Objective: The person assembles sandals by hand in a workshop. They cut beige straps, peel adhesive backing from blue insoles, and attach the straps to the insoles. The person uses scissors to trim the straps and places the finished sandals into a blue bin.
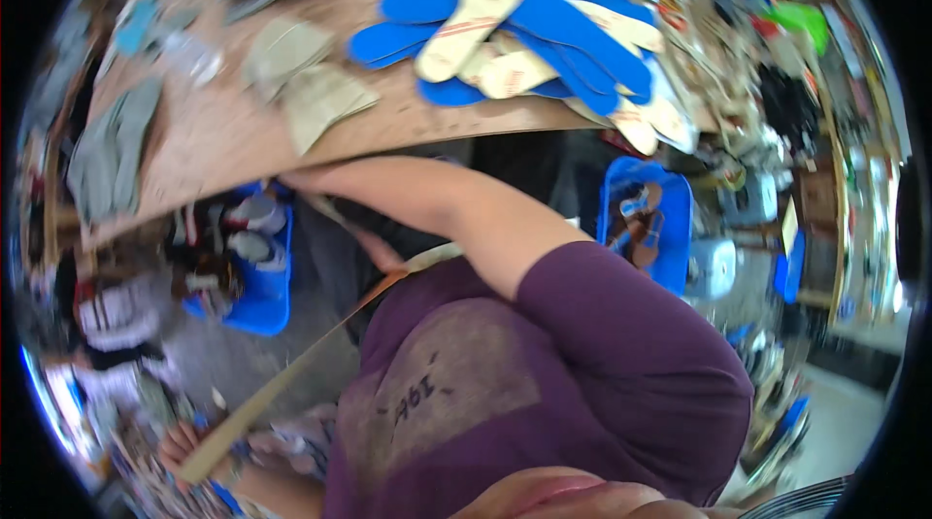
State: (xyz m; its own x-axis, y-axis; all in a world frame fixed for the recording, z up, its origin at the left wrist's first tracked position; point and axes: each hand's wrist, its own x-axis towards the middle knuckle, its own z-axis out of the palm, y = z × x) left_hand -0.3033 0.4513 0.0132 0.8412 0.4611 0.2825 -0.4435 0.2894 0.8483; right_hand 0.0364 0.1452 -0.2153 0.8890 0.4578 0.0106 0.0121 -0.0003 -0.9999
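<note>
Two hands are at work far apart. The left hand [183,446], low at the person's left, has its fingers curled round the lower end of a long tan strip [291,373]. The right hand [296,179] is stretched out across the body to the underside edge of the wooden table [214,131]. It is blurred and partly tucked under that edge, so I cannot tell how far open it is or whether it grips anything.

The strip is flat and narrow. Its long axis runs on a slant from the left hand up and to the right, ending close to the purple shirt [582,373], just under the right forearm. Only the left hand is on it; the right hand is well apart from it, higher up.

On the table lie folded grey pieces [311,97] and, further right, a loose heap of blue insoles [553,24] with pale insoles [476,4] mixed in. Below the table stand a blue crate [272,296] on the left and another blue bin [675,228] on the right.
</note>
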